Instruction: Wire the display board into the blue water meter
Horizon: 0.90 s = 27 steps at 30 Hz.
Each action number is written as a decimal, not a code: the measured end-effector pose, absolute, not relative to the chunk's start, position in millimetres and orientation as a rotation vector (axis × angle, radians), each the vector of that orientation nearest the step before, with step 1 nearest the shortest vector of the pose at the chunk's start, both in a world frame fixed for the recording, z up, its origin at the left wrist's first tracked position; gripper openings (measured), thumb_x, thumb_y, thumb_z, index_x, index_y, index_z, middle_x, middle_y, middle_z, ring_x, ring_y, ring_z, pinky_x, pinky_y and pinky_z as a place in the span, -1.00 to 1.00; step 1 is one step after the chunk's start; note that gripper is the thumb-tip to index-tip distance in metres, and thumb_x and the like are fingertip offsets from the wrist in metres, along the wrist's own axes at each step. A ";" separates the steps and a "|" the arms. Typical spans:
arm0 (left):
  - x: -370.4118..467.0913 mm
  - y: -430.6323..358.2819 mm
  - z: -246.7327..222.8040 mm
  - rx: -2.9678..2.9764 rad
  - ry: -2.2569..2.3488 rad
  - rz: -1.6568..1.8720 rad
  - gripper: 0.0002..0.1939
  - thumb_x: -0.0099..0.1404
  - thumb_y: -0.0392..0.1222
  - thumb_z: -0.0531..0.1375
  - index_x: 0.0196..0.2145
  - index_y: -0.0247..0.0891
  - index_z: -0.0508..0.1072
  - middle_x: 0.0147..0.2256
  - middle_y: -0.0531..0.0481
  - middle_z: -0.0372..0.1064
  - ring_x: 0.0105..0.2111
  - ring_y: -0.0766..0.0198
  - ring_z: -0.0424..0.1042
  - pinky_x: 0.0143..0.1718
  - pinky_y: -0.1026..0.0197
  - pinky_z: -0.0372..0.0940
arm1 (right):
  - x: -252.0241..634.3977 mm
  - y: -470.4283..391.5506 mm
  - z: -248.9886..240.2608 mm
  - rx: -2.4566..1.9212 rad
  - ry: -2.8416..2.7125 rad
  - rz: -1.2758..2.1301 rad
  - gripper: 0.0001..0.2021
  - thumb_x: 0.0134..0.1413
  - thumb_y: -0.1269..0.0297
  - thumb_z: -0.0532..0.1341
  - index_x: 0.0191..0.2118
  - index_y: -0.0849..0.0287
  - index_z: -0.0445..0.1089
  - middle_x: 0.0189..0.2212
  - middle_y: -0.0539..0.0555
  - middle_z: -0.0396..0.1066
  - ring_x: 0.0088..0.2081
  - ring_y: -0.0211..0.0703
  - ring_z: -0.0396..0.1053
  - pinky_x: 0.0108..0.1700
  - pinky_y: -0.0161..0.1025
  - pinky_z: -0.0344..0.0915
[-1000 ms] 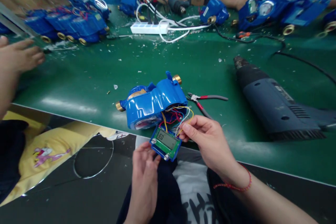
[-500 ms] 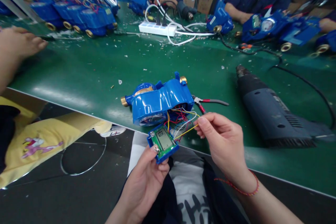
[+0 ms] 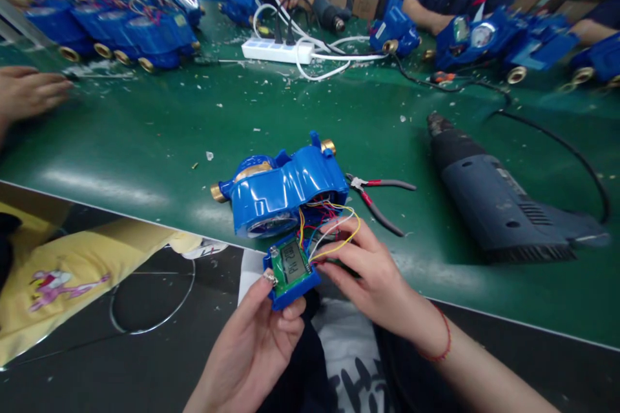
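The left hand (image 3: 256,342) grips a small blue display module (image 3: 290,271) from below, thumb and fingers closed on its frame, just off the near edge of the green table (image 3: 145,142). The right hand (image 3: 371,277) pinches the coloured wires (image 3: 329,226) beside the module's right edge. These wires run into the open underside of the blue water meter (image 3: 285,187), lying on the table, with pliers (image 3: 378,197) just beside it.
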<state>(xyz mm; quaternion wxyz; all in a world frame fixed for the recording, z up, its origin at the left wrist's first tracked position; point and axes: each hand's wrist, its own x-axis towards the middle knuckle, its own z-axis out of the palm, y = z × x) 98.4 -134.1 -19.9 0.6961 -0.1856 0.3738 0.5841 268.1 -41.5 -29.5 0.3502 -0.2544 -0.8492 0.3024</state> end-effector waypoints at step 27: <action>112.4 -130.6 -17.6 -0.246 0.931 1.376 -0.77 -0.03 -0.34 0.48 -0.42 -0.29 0.53 -0.46 0.08 0.44 -0.56 0.42 0.35 -0.58 0.39 0.32 | 289.5 -30.7 -13.2 -0.804 -1.724 1.409 -0.91 0.23 0.36 0.18 -0.29 0.12 0.23 -0.35 -0.02 0.34 -0.33 -0.29 0.31 -0.30 -0.35 0.26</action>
